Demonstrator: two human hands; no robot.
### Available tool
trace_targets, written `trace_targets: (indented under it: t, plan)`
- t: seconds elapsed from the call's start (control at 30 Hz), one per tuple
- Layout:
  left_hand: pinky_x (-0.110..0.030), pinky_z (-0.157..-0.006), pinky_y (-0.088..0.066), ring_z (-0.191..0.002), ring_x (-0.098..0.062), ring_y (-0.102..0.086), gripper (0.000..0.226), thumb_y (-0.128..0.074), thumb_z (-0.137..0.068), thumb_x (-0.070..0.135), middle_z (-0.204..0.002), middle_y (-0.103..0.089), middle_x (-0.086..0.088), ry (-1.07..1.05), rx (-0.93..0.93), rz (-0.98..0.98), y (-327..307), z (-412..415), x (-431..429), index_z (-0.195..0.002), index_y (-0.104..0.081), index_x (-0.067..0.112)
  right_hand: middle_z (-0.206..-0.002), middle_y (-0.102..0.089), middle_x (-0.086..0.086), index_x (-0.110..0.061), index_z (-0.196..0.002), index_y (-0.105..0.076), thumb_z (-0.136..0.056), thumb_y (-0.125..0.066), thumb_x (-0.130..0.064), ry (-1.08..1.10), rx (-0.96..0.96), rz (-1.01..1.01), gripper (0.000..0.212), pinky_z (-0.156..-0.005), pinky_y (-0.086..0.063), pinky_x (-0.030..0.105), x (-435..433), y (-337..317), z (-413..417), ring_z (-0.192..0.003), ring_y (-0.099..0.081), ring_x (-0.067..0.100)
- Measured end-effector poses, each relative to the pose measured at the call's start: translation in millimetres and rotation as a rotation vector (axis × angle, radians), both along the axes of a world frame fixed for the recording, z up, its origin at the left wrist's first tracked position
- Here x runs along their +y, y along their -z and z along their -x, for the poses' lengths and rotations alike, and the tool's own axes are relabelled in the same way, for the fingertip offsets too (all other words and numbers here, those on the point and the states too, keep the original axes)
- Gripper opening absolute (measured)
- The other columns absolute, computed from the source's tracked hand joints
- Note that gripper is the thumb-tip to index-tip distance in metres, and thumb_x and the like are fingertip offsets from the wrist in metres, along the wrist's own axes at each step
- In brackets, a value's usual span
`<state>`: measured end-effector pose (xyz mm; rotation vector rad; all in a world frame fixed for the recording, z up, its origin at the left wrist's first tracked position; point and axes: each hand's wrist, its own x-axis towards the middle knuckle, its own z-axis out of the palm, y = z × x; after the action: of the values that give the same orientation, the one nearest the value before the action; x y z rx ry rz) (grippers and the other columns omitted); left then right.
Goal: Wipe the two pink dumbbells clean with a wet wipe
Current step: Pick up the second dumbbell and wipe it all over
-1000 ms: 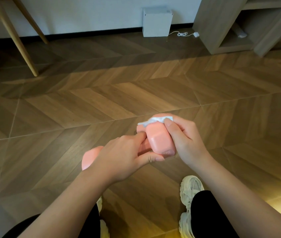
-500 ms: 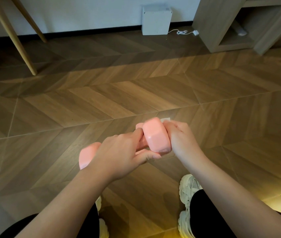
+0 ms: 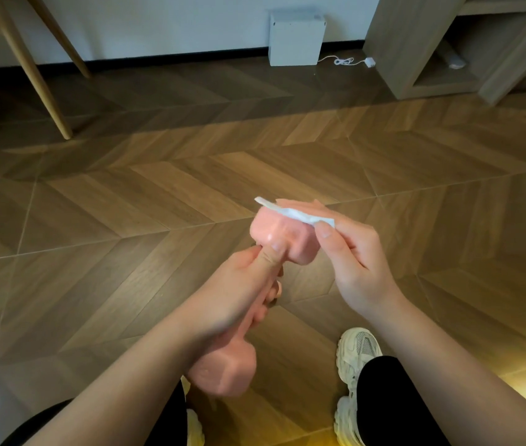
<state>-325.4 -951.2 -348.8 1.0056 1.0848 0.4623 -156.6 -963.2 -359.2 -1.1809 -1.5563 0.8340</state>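
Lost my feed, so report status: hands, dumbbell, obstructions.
Left hand grips pink dumbbell by its handle. Right hand pinches wet wipe on its far head. Nothing blocking.

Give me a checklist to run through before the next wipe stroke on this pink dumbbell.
1. Left hand grips the dumbbell by its handle: ok.
2. Right hand pinches the wet wipe between thumb and fingers: ok.
3. Wipe lies against the far head, along its upper edge: ok.
4. Near head already wiped: cannot tell.
5. Second pink dumbbell within sight: not ok, none in view.
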Motion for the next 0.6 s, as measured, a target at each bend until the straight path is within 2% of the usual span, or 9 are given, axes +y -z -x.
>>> trace_targets:
  t: [0.17,0.37,0.47,0.53,0.6]
  plan:
    - [-0.025,-0.046,-0.038,-0.044,-0.015,-0.042,0.072,-0.039,-0.074,0.080,-0.062,-0.050,-0.002,0.009,0.014,0.184,-2.1,2.3,4.9,-0.090,-0.053,0.011,-0.139,-0.059,0.002,-0.013,-0.127,-0.062,-0.100,-0.037,-0.013,-0.002,-0.224,-0.132,0.037,-0.113,-0.032,0.056,-0.8,7.9,-0.4,-0.132,-0.052,0.013]
    - [-0.024,-0.044,-0.040,-0.044,-0.014,-0.044,0.071,-0.035,-0.076,0.082,-0.061,-0.050,-0.001,0.025,0.058,0.173,4.3,-4.1,2.0,-0.085,-0.051,0.013,-0.142,-0.056,-0.003,-0.014,-0.132,-0.061,-0.099,-0.038,-0.015,-0.010,-0.342,-0.101,0.041,-0.115,-0.030,0.053,3.5,12.0,3.4,-0.134,-0.049,0.007]
    - [-0.024,-0.043,-0.038,-0.042,-0.015,-0.042,0.066,-0.035,-0.084,0.077,-0.059,-0.049,-0.002,-0.080,-0.036,0.248,2.9,-4.6,3.7,-0.086,-0.052,0.013,-0.148,-0.050,-0.002,-0.016,-0.139,-0.054,-0.100,-0.038,-0.013,-0.003,-0.333,-0.100,0.041,-0.117,-0.029,0.051,1.3,13.8,2.0,-0.139,-0.043,0.009]
    - [-0.024,-0.041,-0.037,-0.041,-0.016,-0.041,0.069,-0.035,-0.079,0.078,-0.059,-0.048,-0.004,-0.140,-0.140,0.277,3.5,-5.0,6.2,-0.085,-0.051,0.012,-0.151,-0.046,0.000,-0.015,-0.143,-0.046,-0.101,-0.040,-0.008,0.025,-0.280,-0.094,0.043,-0.117,-0.031,0.050,0.6,17.1,3.7,-0.141,-0.040,0.009]
    - [-0.025,-0.041,-0.036,-0.041,-0.017,-0.040,0.070,-0.035,-0.074,0.079,-0.059,-0.047,-0.005,-0.180,-0.222,0.289,4.9,-6.7,8.1,-0.085,-0.050,0.011,-0.149,-0.048,0.000,-0.015,-0.144,-0.043,-0.101,-0.042,-0.003,0.047,-0.207,-0.058,0.045,-0.114,-0.038,0.041,-1.2,17.7,8.2,-0.136,-0.048,0.011]
